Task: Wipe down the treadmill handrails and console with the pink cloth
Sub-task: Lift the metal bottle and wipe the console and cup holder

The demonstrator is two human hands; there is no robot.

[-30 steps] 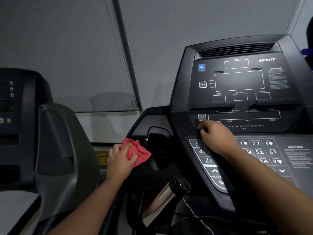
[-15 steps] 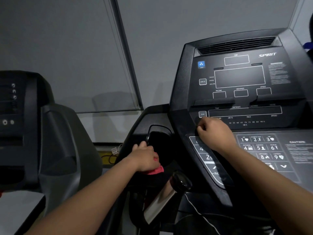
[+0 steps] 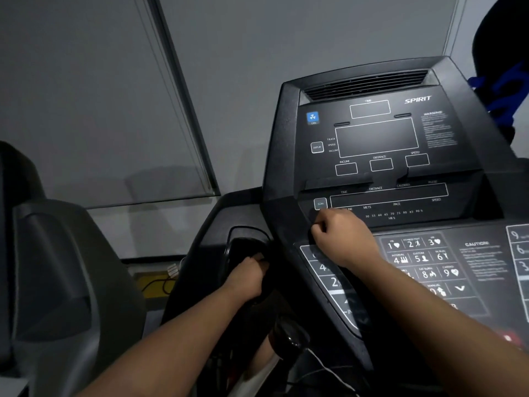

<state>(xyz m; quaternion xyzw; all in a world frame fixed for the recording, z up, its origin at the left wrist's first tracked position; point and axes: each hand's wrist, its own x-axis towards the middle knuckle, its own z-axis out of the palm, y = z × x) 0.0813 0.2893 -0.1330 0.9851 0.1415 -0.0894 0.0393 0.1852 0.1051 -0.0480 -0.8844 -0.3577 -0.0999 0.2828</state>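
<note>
The black treadmill console (image 3: 378, 138) fills the right half of the view, its displays dark. My left hand (image 3: 247, 277) reaches into the recessed side pocket (image 3: 243, 242) at the console's left, fingers curled downward. The pink cloth is hidden under that hand. My right hand (image 3: 346, 239) rests as a loose fist on the console ledge just below the SCAN button (image 3: 320, 204), above the number keypad (image 3: 415, 256). Nothing shows in its fingers.
A second dark machine (image 3: 57, 267) stands close on the left. Behind are a grey window blind (image 3: 86, 96) and a yellow patch with cables (image 3: 156, 283). A dark handgrip end (image 3: 289, 336) and thin white cable (image 3: 323, 365) lie below the console. Something blue (image 3: 503, 90) hangs at upper right.
My left hand carried the pink cloth rightward and down into the side pocket, so the cloth went out of sight. My right hand stayed on the console ledge.
</note>
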